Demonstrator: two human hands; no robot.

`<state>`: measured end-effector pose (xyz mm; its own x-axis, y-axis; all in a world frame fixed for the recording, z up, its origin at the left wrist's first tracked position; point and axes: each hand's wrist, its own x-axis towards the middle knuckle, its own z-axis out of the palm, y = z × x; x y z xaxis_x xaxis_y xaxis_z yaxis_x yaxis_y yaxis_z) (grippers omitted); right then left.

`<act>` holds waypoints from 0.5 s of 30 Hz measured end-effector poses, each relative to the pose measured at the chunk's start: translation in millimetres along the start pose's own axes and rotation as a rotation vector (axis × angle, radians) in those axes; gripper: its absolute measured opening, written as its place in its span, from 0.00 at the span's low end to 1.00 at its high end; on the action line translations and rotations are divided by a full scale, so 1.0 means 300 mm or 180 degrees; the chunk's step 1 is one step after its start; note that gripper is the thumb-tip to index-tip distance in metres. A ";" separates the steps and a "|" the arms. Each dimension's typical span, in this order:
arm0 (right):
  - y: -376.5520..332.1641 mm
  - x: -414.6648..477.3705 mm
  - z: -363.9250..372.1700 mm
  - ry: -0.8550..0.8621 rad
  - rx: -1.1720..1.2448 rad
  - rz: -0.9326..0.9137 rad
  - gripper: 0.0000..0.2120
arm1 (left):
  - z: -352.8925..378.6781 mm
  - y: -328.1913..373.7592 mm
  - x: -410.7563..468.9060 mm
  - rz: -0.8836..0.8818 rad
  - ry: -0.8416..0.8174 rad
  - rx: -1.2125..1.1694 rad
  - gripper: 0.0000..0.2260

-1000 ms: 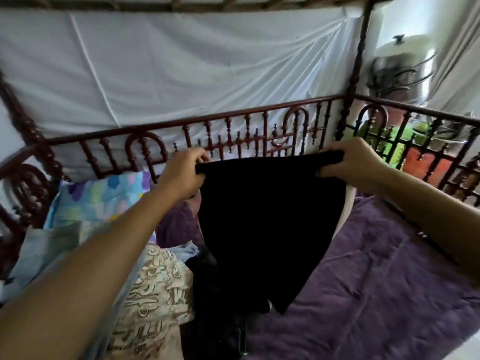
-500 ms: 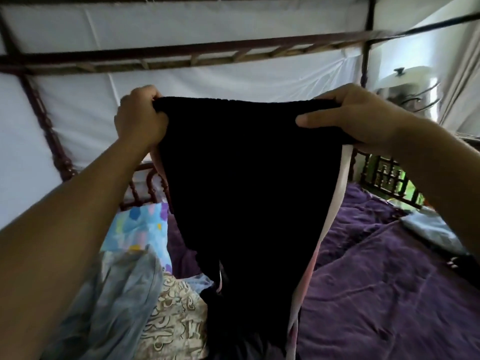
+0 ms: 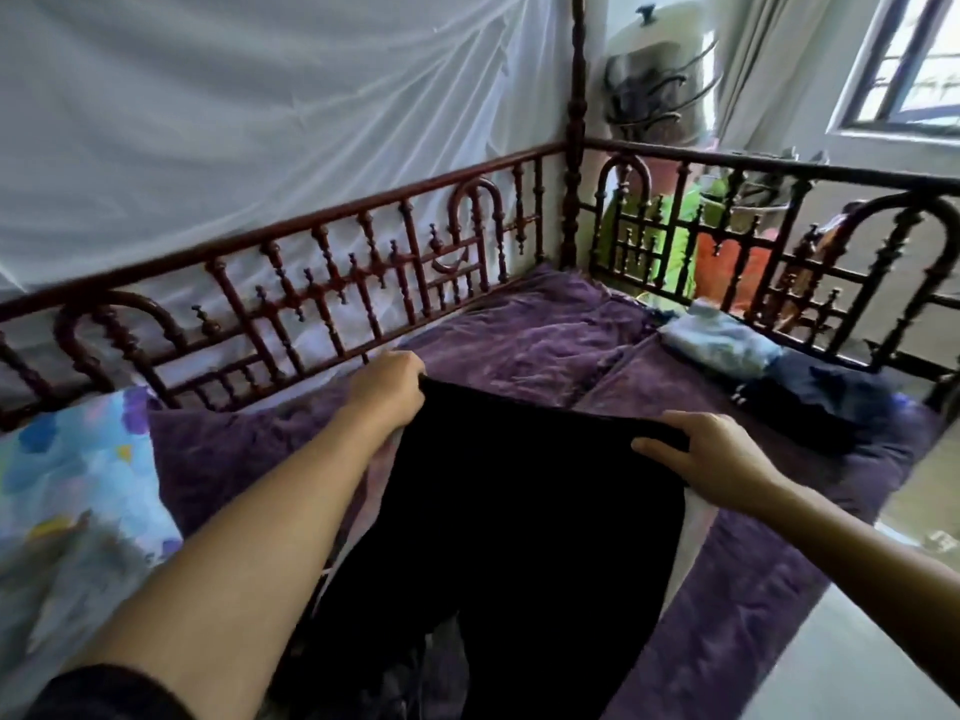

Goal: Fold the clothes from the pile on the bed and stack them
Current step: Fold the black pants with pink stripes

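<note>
Black trousers (image 3: pixel 519 511) with pale side stripes stretch from their waistband down toward me over the purple bedspread (image 3: pixel 530 345). My left hand (image 3: pixel 387 389) grips the waistband's left corner. My right hand (image 3: pixel 711 459) pinches its right corner, thumb on top. The trousers' lower legs run out of view at the bottom. A folded light-blue garment (image 3: pixel 719 343) and a folded dark-navy garment (image 3: pixel 826 402) lie side by side at the bed's far right. The unfolded pile (image 3: pixel 67 579) is a blur at the left edge.
A carved dark-red wooden rail (image 3: pixel 332 283) runs along the far side and right end of the bed, with a corner post (image 3: pixel 574 148). White netting hangs behind it. A pillow (image 3: pixel 78 459) with blue and purple blotches lies at left. Floor shows at bottom right.
Both hands have brought the trousers down from head height to just above the bedspread and a little to the right. My view has swung down and right; the folded garments now show.
</note>
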<state>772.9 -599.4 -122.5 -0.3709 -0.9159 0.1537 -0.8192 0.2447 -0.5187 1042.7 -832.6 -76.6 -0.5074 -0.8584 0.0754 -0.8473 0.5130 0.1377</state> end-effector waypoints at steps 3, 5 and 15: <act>0.274 0.042 0.029 0.0129 -0.0243 0.0429 0.19 | 0.151 0.199 0.177 0.0196 -0.0117 -0.0368 0.15; 0.473 0.093 0.057 0.0153 -0.0318 0.0547 0.19 | 0.262 0.340 0.309 0.0258 -0.0124 -0.0554 0.15; 1.508 0.520 0.246 -0.0401 -0.0341 0.1538 0.16 | 0.971 1.043 0.993 -0.0064 -0.0669 -0.0866 0.05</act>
<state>376.7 -654.9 -395.3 -0.6682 -0.7197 -0.1885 -0.6098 0.6750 -0.4153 580.6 -926.0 -298.7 -0.5363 -0.8337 -0.1313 -0.7989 0.4513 0.3976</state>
